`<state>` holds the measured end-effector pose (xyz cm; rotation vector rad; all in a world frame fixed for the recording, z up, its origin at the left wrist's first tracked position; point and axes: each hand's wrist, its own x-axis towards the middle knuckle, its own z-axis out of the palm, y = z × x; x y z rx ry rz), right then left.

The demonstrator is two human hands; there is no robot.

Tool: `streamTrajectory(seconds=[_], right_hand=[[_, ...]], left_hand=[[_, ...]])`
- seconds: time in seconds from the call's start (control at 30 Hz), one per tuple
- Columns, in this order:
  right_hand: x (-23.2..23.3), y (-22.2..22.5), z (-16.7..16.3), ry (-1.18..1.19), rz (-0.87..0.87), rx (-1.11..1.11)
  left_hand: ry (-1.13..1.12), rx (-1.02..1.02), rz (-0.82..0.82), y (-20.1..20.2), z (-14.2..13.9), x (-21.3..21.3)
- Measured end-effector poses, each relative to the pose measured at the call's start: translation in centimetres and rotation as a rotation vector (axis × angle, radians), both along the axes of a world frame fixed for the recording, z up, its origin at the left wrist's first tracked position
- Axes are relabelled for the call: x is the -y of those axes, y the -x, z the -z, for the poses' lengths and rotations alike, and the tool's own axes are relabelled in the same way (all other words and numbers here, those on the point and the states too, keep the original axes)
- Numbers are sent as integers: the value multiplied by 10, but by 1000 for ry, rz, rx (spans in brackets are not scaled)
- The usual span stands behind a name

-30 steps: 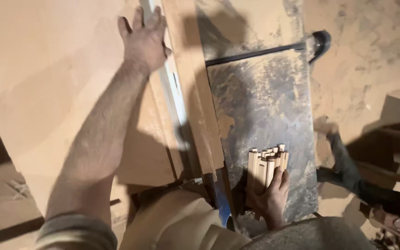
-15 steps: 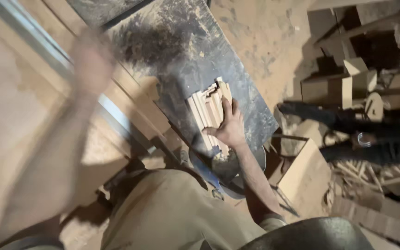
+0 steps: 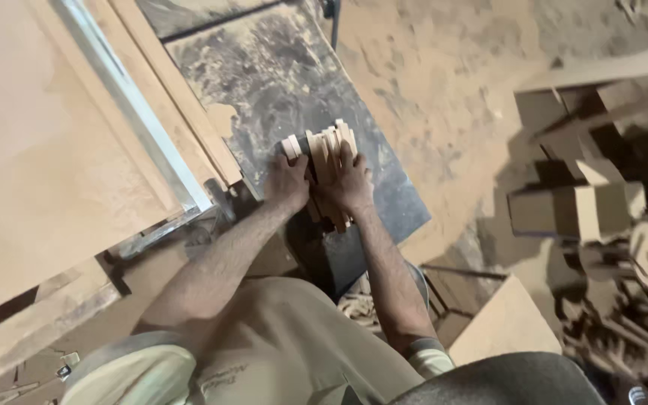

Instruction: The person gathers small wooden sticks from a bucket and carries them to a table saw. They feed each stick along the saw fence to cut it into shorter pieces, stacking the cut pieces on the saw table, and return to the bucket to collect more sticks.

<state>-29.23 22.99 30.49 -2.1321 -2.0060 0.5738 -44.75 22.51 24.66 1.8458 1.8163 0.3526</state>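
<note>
Under the head camera lies a dark metal surface [image 3: 279,82], scuffed and streaked with pale sawdust, running from the top of the view down toward the person's lap. On it sits a bundle of short wooden sticks [image 3: 324,146], pale, cut square at the ends and packed side by side. Both hands are clamped on this bundle, close together: the left hand [image 3: 288,184] grips its left side and the right hand [image 3: 350,186] lies over its right side, fingers spread across the sticks. Left of the surface, long wooden strips [image 3: 178,97] and a pale metal rail [image 3: 133,112] run diagonally, with a broad tan board [image 3: 31,150] beyond them. Sawdust covers the floor [image 3: 444,97] to the right. Further right, wooden blocks [image 3: 586,206] and offcuts are piled in shadow, and a flat board [image 3: 504,322] stands near the person's right knee.

The near end of the bundle is hidden under the hands, so the count of sticks cannot be told. The shadowed pile at the right edge is hard to make out, and the tan board is cut off by the frame.
</note>
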Motion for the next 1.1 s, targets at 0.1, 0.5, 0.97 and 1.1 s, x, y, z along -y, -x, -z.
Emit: streamTrajectory(seconds=[0.1, 0.5, 0.97, 1.1], right_hand=[[-9, -11, 27, -57, -49, 0], [-25, -11, 58, -173, -164, 87], [-14, 17, 19, -84, -128, 138], [-12, 20, 14, -51, -119, 137]], left_hand=[[44, -11, -8, 1, 1, 3], [-214, 819, -647, 127, -70, 59], [-352, 58, -422, 216, 16, 17], [-375, -184, -317, 217, 10, 19]])
